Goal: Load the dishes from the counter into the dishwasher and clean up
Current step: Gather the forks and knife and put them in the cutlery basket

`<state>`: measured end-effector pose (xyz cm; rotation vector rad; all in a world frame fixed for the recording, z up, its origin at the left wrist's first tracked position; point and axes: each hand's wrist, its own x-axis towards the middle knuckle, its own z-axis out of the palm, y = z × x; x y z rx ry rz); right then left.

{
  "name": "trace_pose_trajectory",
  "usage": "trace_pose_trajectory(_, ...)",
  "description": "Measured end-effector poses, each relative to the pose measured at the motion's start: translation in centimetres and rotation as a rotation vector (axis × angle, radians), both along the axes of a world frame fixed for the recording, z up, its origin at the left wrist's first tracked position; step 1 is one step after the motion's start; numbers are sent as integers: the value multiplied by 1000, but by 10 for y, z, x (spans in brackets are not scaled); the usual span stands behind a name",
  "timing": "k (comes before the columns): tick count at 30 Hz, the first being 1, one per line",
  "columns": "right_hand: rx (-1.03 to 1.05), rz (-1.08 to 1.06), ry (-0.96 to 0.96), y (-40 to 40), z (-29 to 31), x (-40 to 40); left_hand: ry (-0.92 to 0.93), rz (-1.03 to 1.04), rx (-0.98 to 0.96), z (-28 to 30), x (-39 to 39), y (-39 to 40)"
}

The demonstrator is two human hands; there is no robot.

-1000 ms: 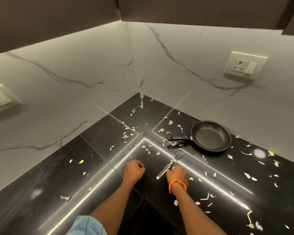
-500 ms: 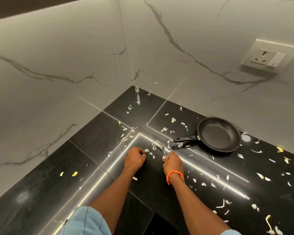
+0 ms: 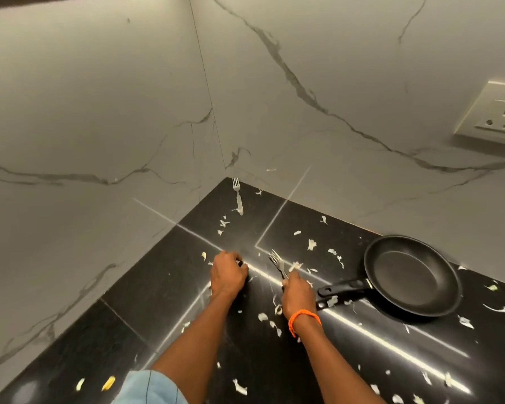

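Observation:
My right hand [image 3: 297, 293], with an orange band at the wrist, grips a metal fork [image 3: 277, 262] by its handle, tines pointing away and up. My left hand [image 3: 228, 275] rests as a closed fist on the black counter [image 3: 146, 290]; whether it holds scraps I cannot tell. A second fork [image 3: 238, 196] lies in the far corner against the marble wall. A black frying pan [image 3: 410, 274] sits to the right, its handle pointing toward my right hand.
Pale vegetable scraps [image 3: 311, 244] are scattered over the counter, thickest between the hands and the pan. Two yellow bits [image 3: 108, 383] lie near the front left. Marble walls meet in a corner behind; a wall socket [image 3: 499, 115] is at the right.
Both hands have moved farther in toward the corner. The fork in my right hand has come up from lying flat to pointing away and up. The view has tilted down.

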<state>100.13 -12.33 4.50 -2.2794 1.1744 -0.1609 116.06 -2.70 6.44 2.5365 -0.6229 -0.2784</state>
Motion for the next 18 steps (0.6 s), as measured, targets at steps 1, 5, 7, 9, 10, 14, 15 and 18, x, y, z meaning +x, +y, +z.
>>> trace_pose_trajectory(1, -23, 1, -39, -4, -3, 9, -10, -5, -1, 1, 15, -9)
trace_pose_trajectory(5, -67, -13, -270, -6, -18, 29, -42, -43, 17, 2, 53, -38)
trace_pose_trajectory(7, -103, -28, -338, -11, -24, 32, -43, -80, 15, 3, 66, -57)
trace_pose_trajectory(9, -139, -46, -368, -20, -29, 38, -60, -136, 21, 4, 83, -78)
trace_pose_trajectory(10, -154, -55, -369, -22, -30, 40, -62, -169, 35, 6, 93, -86)
trace_pose_trajectory(14, -228, -71, -371, -22, -40, 54, -56, -296, 199, 9, 142, -110)
trace_pose_trajectory(15, -244, -70, -370, -22, -40, 58, -57, -320, 264, 12, 154, -114)
trace_pose_trajectory(18, -271, -88, -358, -25, -39, 64, -45, -370, 376, 11, 173, -128)
